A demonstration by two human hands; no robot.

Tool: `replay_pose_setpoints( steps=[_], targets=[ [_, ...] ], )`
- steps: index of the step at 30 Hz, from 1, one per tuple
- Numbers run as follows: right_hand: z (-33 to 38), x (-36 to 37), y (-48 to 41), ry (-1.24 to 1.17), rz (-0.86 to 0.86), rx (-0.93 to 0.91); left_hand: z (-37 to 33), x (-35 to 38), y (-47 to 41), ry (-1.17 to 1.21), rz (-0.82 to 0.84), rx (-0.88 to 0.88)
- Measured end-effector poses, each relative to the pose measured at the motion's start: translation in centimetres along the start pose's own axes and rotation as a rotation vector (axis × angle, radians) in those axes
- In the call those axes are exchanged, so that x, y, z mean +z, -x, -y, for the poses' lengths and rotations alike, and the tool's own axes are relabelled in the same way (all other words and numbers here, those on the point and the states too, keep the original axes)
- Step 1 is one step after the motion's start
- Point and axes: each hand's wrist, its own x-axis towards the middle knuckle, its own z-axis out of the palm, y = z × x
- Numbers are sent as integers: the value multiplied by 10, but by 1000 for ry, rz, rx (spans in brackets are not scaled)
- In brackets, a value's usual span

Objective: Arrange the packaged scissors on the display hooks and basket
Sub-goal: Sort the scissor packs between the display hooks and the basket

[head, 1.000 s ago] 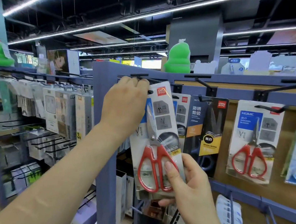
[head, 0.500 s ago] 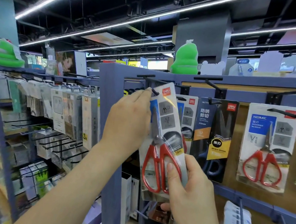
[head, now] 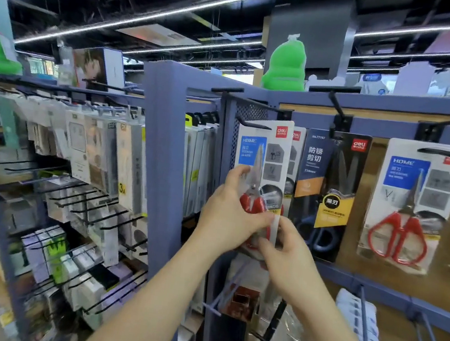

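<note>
A pack of red-handled scissors (head: 262, 158) hangs on a black hook (head: 252, 124) at the left end of the blue display. My left hand (head: 229, 214) grips the pack's lower half from the left. My right hand (head: 282, 249) pinches its lower right edge. More packs hang behind it on the same hook. To the right hang a black pack of blue-handled scissors (head: 330, 190) and another red-handled pack (head: 410, 206).
A green plush toy (head: 286, 66) sits on top of the rack. Left of the blue post (head: 159, 161) are hooks full of boxed goods (head: 100, 148). Below the scissors run a blue rail (head: 374, 287) and wire hooks with white packs (head: 356, 316).
The pack went from tilted at the hook tip to hanging straight on the hook. My left hand dropped from the hook to the pack's lower half; my right hand shifted slightly.
</note>
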Motion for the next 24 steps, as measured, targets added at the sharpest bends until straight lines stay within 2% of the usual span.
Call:
replay_pose_setpoints(
  steps=[5, 12, 20, 24],
  targets=[
    [-5, -22, 2, 152, -44, 54, 5, 26, -23, -162, -93, 11],
    [-15, -56, 26, 171, -120, 51, 13, 60, -64, -265, -113, 19],
    [-22, -92, 69, 240, -94, 36, 23, 68, -60, -172, -150, 48],
    [-18, -108, 96, 258, -139, 60, 11, 53, -13, 7, -126, 168]
  ],
)
